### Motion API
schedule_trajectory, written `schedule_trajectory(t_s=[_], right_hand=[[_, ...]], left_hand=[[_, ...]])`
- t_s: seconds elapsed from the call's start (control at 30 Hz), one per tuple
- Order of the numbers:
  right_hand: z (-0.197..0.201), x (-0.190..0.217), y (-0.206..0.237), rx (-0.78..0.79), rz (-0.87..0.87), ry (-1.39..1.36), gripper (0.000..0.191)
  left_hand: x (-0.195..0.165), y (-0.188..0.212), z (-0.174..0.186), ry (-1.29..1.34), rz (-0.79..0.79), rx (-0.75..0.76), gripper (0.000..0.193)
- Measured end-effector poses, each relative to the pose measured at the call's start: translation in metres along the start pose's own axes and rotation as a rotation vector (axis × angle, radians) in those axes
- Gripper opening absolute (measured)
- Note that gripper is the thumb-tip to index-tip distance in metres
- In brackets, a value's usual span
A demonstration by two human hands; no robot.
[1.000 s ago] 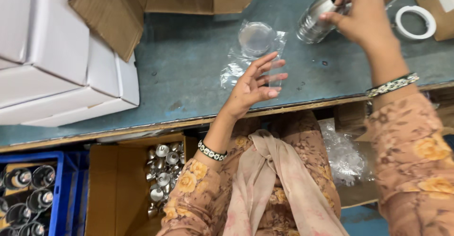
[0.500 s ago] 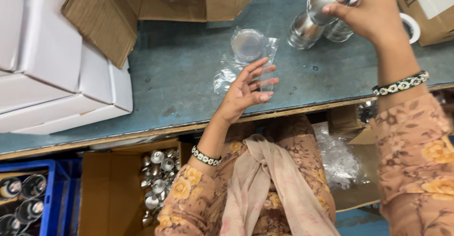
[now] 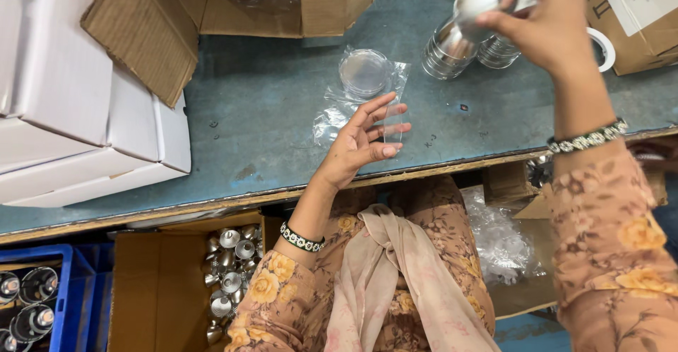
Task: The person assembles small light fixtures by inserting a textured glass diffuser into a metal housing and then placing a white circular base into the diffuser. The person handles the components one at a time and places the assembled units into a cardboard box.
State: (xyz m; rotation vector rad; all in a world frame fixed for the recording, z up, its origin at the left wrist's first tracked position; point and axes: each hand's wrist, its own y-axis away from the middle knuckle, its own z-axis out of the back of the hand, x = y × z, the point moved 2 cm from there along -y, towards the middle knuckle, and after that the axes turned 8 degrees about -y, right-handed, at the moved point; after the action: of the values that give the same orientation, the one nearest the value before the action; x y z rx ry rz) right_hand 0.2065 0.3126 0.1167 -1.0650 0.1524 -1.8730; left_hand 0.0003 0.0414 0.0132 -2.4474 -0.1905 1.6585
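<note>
Two hands over the bench, one doing the holding: the right hand (image 3: 547,31) is raised at the far edge with its fingers wrapped around a shiny metal cup (image 3: 480,2), rounded and polished, lifted clear of the table. Just beneath it sit at least two more ribbed metal cups (image 3: 446,50) lying side by side, touching each other, and a white tape ring (image 3: 606,47) peeks out behind the wrist. The left hand (image 3: 360,144) is loose, fingers spread, nothing gripped, its fingertips resting on the near edge of a crinkly clear plastic bag (image 3: 332,115); a single round transparent lid (image 3: 364,72) lies on that bag just beyond the fingers. One beaded bracelet on each wrist. The table (image 3: 268,119) is worn blue-grey, scuffed and speckled, with a chipped wooden front edge. To the left, stacked white cartons (image 3: 78,98), smooth and matte; at the far side, an open brown cardboard box (image 3: 212,6) with its corrugated flap hanging over them. Down below the bench, a cardboard box (image 3: 152,288) full of small shiny metal pieces, too many to count, and a blue plastic crate (image 3: 60,281) holding more round parts in its compartments.
</note>
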Motion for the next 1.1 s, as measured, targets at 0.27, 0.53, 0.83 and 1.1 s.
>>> schedule_trajectory(t_s=[0.27,0.53,0.83,1.1], right_hand=[[-0.086,0.034,0.111,-0.298,-0.298,-1.122,0.031],[-0.134,0.042,0.147,-0.16,-0.262,-1.186,0.023],[-0.131,0.047,0.15,-0.093,-0.251,-1.157,0.026],[-0.13,0.047,0.152,-0.094,-0.284,-1.141,0.026]], left_hand=[[0.009,0.0,0.002,-0.034,-0.057,-0.121,0.087],[0.009,0.006,-0.014,-0.409,-0.111,-0.136,0.074],[0.001,0.007,-0.018,-0.473,-0.063,-0.16,0.074],[0.0,0.004,-0.02,-0.49,-0.033,-0.154,0.073]])
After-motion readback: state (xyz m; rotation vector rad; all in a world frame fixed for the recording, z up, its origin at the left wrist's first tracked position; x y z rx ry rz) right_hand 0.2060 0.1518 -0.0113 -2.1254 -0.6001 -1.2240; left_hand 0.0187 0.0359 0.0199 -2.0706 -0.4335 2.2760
